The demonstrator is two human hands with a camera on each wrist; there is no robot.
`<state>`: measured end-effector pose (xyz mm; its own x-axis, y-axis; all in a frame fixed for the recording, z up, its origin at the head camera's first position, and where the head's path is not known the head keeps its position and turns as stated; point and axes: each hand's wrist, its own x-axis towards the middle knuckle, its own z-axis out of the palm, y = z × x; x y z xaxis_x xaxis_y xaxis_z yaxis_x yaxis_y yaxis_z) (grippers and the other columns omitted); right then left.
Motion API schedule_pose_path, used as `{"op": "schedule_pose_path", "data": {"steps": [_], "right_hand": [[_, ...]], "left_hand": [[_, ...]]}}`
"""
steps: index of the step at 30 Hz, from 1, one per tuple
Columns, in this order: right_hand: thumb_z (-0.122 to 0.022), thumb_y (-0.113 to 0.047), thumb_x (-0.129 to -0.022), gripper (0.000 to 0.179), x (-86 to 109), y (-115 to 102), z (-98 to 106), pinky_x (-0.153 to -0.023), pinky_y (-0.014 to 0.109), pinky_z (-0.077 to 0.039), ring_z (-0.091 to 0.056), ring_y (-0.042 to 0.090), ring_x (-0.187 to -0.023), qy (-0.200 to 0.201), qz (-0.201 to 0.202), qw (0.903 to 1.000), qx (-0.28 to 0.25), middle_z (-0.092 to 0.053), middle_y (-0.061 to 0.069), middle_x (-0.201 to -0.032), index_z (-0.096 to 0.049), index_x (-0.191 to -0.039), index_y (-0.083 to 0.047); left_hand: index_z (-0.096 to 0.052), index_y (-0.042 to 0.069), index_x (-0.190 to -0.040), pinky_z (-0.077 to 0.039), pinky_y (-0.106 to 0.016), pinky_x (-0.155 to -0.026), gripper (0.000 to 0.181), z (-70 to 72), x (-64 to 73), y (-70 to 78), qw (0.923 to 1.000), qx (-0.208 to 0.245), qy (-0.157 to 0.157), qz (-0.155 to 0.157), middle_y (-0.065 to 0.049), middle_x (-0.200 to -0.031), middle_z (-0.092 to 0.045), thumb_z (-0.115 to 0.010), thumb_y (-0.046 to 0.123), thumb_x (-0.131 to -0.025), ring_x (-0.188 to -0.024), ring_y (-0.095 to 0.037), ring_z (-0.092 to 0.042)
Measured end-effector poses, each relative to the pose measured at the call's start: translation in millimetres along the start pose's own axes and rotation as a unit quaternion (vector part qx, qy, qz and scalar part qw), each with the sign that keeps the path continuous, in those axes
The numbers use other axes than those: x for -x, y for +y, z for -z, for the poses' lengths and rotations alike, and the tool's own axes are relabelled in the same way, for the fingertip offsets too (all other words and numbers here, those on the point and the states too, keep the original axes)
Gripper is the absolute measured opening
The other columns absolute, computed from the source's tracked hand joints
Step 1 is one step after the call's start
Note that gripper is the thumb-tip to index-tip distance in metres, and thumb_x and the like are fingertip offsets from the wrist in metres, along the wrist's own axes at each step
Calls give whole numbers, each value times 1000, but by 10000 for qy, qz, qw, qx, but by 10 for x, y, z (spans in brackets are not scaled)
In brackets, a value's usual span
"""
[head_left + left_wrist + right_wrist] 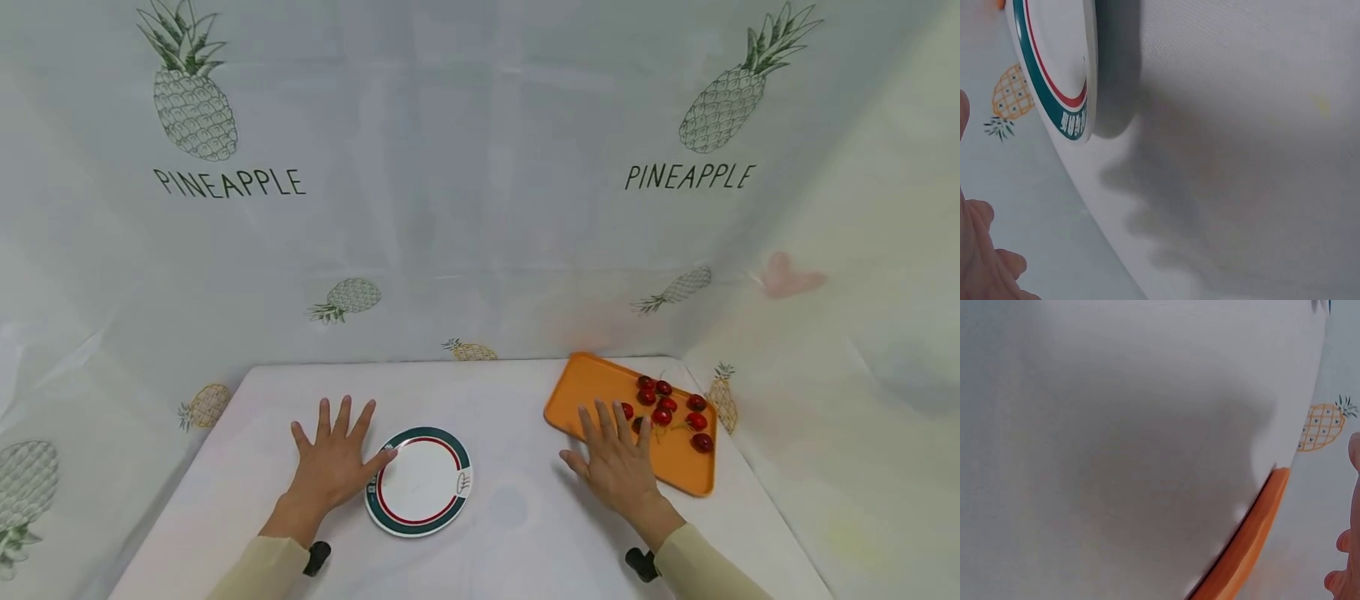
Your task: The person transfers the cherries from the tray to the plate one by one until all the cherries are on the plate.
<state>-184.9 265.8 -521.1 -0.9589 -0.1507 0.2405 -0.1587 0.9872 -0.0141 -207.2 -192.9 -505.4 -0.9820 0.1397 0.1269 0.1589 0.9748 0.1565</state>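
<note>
My left hand (330,467) is spread flat, fingers straight and apart, above the table on the left. Its thumb overlaps the edge of a round white plate (420,482) with a green rim band and a red ring; the left wrist view shows the hand (985,250) apart from the plate (1054,56). Over on the right, my right hand (617,467) has its fingers spread too, in front of an orange tray (686,475). Several red cherries (662,417) with stems lie in that tray, some partly hidden behind the fingers. Neither hand holds anything.
A white cloth covers the table (510,433). Behind it and at both sides hangs a pale curtain (465,208) printed with pineapples. The tray lies slanted near the table's right back corner, and the plate lies left of the middle.
</note>
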Motion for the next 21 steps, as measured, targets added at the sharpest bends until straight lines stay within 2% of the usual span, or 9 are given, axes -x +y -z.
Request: {"op": "schedule_pose_path", "data": {"steps": [5,8,11,16,21], "right_hand": [[-52,-67,-101,84,47,82,-9,-122,81,-5,-22,47,-159,8,-120,9999,57,-32,21,-169,-38,-165,-14],[-53,-65,-102,82,96,152,10,-122,81,-7,-24,47,-158,-14,-207,9997,103,-33,22,-169,-39,-164,-13],[-54,-63,-103,80,182,249,45,-122,80,-6,-23,48,-158,-92,-367,9993,36,-32,23,-169,-40,-163,-11],[-54,-62,-103,81,379,472,73,-122,80,-7,-21,50,-158,-161,-645,9978,-22,-32,26,-168,-41,-162,-8],[-52,-62,-104,83,603,714,107,-118,84,-9,-19,54,-156,-304,-929,9952,-79,-29,29,-168,-40,-161,-3]], "left_hand": [[-33,17,-166,4,-89,-114,99,-80,-131,143,9999,1,-110,-106,-26,-172,-21,-57,77,-91,-158,-57,-5],[-32,19,-167,5,-86,-116,97,-150,-267,341,9993,-6,-199,-316,-23,-173,-21,-56,76,-92,-160,-53,-4],[-29,22,-168,6,-83,-119,96,-175,-428,640,9976,50,-329,-608,-19,-174,-19,-53,77,-94,-162,-48,-2],[-28,23,-169,1,-75,-126,92,-188,-687,1250,9924,-2,-559,-1094,-14,-175,-19,-49,77,-97,-164,-40,-5],[-28,21,-169,-7,-67,-131,90,-288,-858,1788,9835,-140,-812,-1608,-12,-176,-19,-44,76,-99,-164,-36,-8]]}}
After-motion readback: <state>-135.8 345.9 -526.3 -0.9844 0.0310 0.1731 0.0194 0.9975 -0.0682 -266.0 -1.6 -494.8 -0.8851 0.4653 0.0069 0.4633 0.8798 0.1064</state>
